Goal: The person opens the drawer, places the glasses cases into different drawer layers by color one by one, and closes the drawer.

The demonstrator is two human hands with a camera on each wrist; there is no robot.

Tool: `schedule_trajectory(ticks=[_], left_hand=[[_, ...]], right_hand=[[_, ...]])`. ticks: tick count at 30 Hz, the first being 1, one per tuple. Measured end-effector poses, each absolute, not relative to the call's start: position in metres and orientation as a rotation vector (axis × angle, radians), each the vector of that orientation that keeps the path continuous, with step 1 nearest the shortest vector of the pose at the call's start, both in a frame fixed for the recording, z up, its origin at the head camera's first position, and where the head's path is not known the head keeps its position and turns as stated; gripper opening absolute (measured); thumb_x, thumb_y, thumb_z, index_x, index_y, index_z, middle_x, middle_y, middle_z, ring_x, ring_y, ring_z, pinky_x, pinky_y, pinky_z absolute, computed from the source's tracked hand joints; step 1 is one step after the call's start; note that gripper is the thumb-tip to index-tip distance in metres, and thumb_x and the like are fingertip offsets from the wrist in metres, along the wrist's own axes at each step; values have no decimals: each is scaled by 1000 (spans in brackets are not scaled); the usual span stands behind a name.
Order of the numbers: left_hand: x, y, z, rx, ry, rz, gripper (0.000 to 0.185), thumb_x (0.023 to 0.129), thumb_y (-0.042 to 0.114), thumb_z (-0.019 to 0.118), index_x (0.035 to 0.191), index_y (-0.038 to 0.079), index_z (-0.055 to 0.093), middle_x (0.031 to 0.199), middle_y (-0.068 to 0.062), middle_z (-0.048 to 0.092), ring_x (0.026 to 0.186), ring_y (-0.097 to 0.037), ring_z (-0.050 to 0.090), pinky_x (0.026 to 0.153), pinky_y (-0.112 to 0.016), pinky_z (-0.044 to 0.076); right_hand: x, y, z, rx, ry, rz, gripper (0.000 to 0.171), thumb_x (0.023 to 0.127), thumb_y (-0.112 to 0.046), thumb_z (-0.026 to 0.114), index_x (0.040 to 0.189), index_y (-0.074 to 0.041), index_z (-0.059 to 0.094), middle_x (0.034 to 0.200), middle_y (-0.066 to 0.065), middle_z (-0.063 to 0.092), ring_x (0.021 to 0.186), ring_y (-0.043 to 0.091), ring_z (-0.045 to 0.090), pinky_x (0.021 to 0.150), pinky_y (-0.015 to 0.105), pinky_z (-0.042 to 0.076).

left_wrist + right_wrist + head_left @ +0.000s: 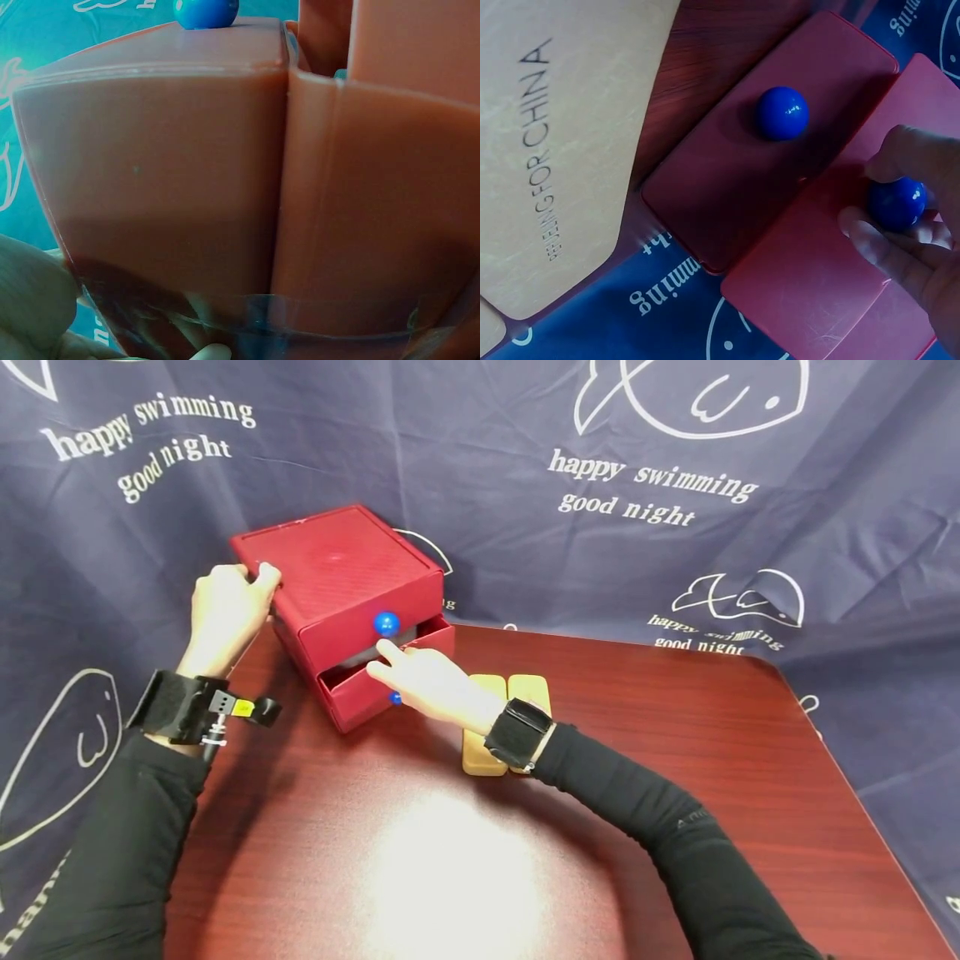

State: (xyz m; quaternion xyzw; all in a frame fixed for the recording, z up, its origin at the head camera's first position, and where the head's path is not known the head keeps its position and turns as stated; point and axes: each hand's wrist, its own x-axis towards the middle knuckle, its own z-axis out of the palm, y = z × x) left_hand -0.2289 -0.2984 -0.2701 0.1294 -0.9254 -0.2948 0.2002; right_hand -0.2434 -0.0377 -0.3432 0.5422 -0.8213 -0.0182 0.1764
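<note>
Red and two-tiered, the drawer box [345, 560] is seen left of centre in the head view, its lower drawer [356, 703] standing part way out above the counter [675, 735]. Its left edge is held by the left hand [225, 610], fingers bent against it. Just below the upper blue knob [386, 624] the right hand [427, 685] is poised, its fingers parted; no firm hold is shown, and whether the knob is touched cannot be told. Fingers could be pinched in the gap above the lower drawer if either front were pushed. The box could be skewed or slid if the left hand's hold were loosened during a pull, and its thin-looking walls could be bent by too hard a squeeze. The lower blue knob [395, 697] is partly covered by the right hand. Right of centre, pale blocks [483, 760] are partly hidden by the right forearm and could be knocked by it. Across the top of the frame, the background is filled by a printed blue curtain [480, 485].
</note>
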Motion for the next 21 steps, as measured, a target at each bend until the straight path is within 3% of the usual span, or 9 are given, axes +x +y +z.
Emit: schedule_trajectory(ticks=[4, 10, 15, 21], left_hand=[[-229, -298, -270, 350, -2583, -815, 48, 96, 36, 40, 79, -3, 64, 57, -8, 67, 64, -33, 70, 56, -30, 40], [-230, -299, -270, 362, -2579, -825, 48, 96, 36, 40, 78, -2, 64, 52, 0, 64, 53, -17, 64, 55, -29, 40], [-229, -298, -270, 367, -2574, -828, 48, 96, 36, 40, 77, -2, 63, 59, -8, 67, 65, -34, 70, 54, -28, 40], [-229, -298, -271, 370, -2579, -826, 49, 96, 37, 40, 79, -2, 63, 63, -14, 69, 72, -39, 71, 55, -29, 40]], right_hand=[[-245, -39, -342, 1536, -2324, -84, 46, 89, -20, 76, 131, -13, 60, 138, 13, 56, 87, 21, 70, 84, 30, 56], [-244, -39, -339, 1544, -2368, -118, 45, 95, -13, 68, 138, -12, 57, 147, 16, 55, 102, 23, 73, 100, 33, 53], [-243, -39, -339, 1554, -2411, -112, 43, 97, -10, 65, 139, -10, 57, 152, 17, 52, 118, 25, 70, 106, 36, 50], [-241, -38, -337, 1561, -2456, -132, 46, 98, -9, 63, 142, -9, 55, 156, 18, 48, 131, 27, 62, 112, 39, 45]])
